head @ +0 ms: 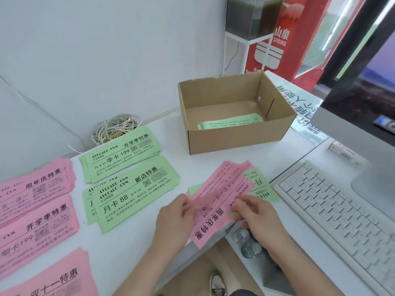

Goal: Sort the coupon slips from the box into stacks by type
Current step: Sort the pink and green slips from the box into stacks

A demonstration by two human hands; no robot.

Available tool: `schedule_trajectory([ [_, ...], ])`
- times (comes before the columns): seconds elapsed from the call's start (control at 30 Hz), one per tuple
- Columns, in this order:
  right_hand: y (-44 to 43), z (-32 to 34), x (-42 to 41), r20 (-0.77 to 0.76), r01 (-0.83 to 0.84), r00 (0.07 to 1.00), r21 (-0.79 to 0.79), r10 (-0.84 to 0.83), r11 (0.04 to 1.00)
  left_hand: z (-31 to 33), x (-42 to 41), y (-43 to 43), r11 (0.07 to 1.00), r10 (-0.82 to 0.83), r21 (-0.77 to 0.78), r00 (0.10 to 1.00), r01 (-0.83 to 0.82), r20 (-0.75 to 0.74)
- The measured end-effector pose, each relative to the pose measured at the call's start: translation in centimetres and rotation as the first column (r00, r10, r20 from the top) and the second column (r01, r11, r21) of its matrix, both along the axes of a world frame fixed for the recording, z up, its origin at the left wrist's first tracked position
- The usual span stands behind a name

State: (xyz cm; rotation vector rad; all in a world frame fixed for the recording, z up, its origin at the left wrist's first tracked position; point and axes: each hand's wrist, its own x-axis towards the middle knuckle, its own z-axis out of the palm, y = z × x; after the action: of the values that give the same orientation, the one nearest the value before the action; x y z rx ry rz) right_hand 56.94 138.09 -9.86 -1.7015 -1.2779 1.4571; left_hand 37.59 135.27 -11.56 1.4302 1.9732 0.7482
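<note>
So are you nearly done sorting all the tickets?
Mostly. The pink stacks and green stacks lie sorted on the left. The left hand and right hand hold one pink slip above the loose pile. That pile and green slips in the box remain.

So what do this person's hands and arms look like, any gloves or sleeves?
No gloves: the left hand and right hand are bare, with no ring, watch or bracelet showing. The forearms are bare too; no sleeve reaches into view.

Box (235,139) behind slips (222,189), keyboard (333,214) right.
</note>
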Motion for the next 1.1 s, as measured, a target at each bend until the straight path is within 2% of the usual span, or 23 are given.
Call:
schedule_trajectory([
  [0.07, 0.2, 0.3, -1.5, -0.079, -0.05, 0.996, -0.023, 0.048, 0.998, 0.1, 0.2, -0.3, 1.0, -0.018, -0.017, 0.999, 0.019, 0.032],
  [0.13, 0.7, 0.3, -2.5, -0.087, -0.071, 0.994, -0.018, 0.069, 0.997, -0.1, 0.7, -0.7, 0.993, -0.114, -0.039, 0.994, 0.114, 0.0],
  [0.27, 1.8, -0.9, -2.8, 0.244, -0.101, 0.966, 0.07, 0.081, 0.992, -1.0, 0.9, -0.8, 0.951, -0.306, -0.014, 0.928, 0.31, -0.211],
  [0.33, 1.9, -1.4, -2.4, 0.323, -0.108, 0.944, 0.098, 0.071, 0.989, -1.5, 0.7, -0.9, 0.902, -0.416, -0.027, 0.854, 0.43, -0.311],
  [0.43, 2.1, -1.3, -2.1, 0.34, -0.093, 0.939, 0.111, 0.05, 0.989, -2.2, 0.4, -1.3, 0.79, -0.539, 0.007, 0.7, 0.613, -0.468],
  [0.6, 2.2, -1.5, -1.7, 0.353, -0.045, 0.936, 0.143, -0.009, 0.989, -2.3, -0.3, -1.9, 0.757, -0.534, -0.024, 0.597, 0.654, -0.598],
  [0.77, 2.6, -0.4, -0.6, 0.34, 0.025, 0.934, 0.235, -0.106, 0.972, -2.5, -2.0, -1.6, 0.779, -0.505, 0.052, 0.675, 0.624, -0.539],
  [0.87, 3.0, 0.2, 0.6, 0.353, 0.074, 0.919, 0.291, -0.179, 0.954, -2.1, -2.2, -1.3, 0.839, -0.482, 0.04, 0.776, 0.542, -0.406],
  [0.93, 3.3, 0.8, 1.6, 0.345, 0.124, 0.909, 0.314, -0.235, 0.941, -1.8, -2.5, -1.1, 0.884, -0.401, 0.08, 0.834, 0.462, -0.379],
  [1.0, 3.4, 1.6, 2.6, 0.341, 0.167, 0.894, 0.349, -0.291, 0.922, -1.3, -2.7, -0.9, 0.923, -0.307, 0.157, 0.919, 0.351, -0.248],
  [1.1, 3.5, 2.9, 4.1, 0.379, 0.167, 0.87, 0.377, -0.316, 0.911, 0.9, -3.1, -0.6, 0.95, -0.117, 0.272, 0.984, 0.151, -0.138],
])
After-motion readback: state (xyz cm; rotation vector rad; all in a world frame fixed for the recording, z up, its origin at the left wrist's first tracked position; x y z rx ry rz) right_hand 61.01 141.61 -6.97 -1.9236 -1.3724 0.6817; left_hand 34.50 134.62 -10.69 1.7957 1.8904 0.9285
